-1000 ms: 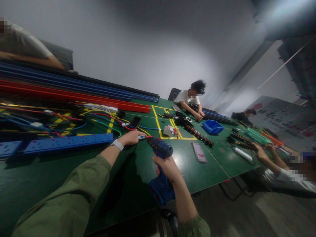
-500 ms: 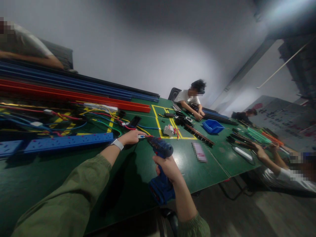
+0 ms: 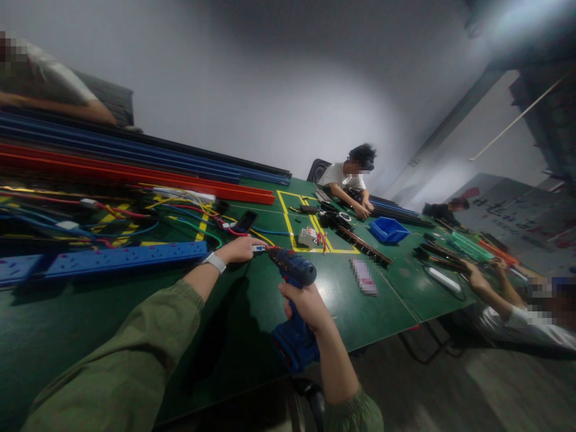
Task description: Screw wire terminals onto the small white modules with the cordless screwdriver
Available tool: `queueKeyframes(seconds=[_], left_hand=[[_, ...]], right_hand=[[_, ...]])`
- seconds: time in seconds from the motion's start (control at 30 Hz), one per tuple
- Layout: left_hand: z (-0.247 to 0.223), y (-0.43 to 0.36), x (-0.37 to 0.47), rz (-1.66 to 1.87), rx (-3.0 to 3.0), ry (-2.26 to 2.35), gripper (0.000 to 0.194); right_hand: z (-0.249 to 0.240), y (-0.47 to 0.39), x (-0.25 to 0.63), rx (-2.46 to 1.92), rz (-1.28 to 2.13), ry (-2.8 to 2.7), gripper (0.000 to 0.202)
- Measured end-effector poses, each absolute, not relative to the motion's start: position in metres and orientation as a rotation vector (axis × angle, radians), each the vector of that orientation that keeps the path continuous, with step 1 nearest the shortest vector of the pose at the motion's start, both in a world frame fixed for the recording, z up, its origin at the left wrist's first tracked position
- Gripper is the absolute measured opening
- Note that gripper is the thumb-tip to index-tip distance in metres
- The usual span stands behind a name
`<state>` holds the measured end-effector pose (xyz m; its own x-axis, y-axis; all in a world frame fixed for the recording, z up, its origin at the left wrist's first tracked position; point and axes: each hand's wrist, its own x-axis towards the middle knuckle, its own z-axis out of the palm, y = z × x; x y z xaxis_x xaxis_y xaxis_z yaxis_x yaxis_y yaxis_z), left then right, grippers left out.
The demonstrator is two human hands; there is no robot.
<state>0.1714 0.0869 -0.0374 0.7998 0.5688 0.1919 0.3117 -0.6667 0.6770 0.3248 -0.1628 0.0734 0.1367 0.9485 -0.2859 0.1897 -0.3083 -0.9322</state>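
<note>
My right hand is wrapped round the handle of a blue cordless drill, which points left and away from me. Closed on a small white-and-blue connector is my left hand, just left of the drill's tip. The tip meets or nearly meets the connector; I cannot tell which. Red and yellow wires run close behind it. Beyond my left hand lies a dark phone-like device. White circuit breakers with red wires stand inside yellow tape lines.
Blue power strips lie left on the green table, with tangled wires and long orange trunking behind. A blue bin and a pinkish card-like item are to the right. Several people work around the table.
Almost nothing differs. Both my hands, the drill and the connector keep nearly the same place.
</note>
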Motion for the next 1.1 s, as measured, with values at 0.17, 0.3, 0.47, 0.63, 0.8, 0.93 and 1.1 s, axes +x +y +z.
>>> queueKeyframes(seconds=[0.17, 0.3, 0.47, 0.63, 0.8, 0.93, 1.1], left_hand=[[-0.0360, 0.0862, 0.1708, 0.509, 2.315, 0.646, 0.060], [-0.0359, 0.0864, 0.1709, 0.499, 2.316, 0.672, 0.060], [-0.0357, 0.0861, 0.1718, 0.509, 2.316, 0.645, 0.058], [-0.0360, 0.0860, 0.1719, 0.506, 2.333, 0.652, 0.057], [-0.0350, 0.0855, 0.1714, 0.504, 2.327, 0.671, 0.057], [-0.0347, 0.0852, 0.1713, 0.497, 2.321, 0.678, 0.056], [-0.0369, 0.0857, 0.1717, 0.523, 2.339, 0.688, 0.056]], right_hand=[[0.0760, -0.1632, 0.3232, -1.663, 1.245, -1.104, 0.027], [0.0765, -0.1634, 0.3232, -1.654, 1.245, -1.113, 0.028], [0.0729, -0.1624, 0.3247, -1.635, 1.234, -1.098, 0.030], [0.0719, -0.1618, 0.3248, -1.641, 1.241, -1.082, 0.022], [0.0721, -0.1622, 0.3251, -1.649, 1.231, -1.124, 0.017], [0.0720, -0.1618, 0.3248, -1.604, 1.223, -1.130, 0.019], [0.0719, -0.1607, 0.3239, -1.615, 1.234, -1.059, 0.023]])
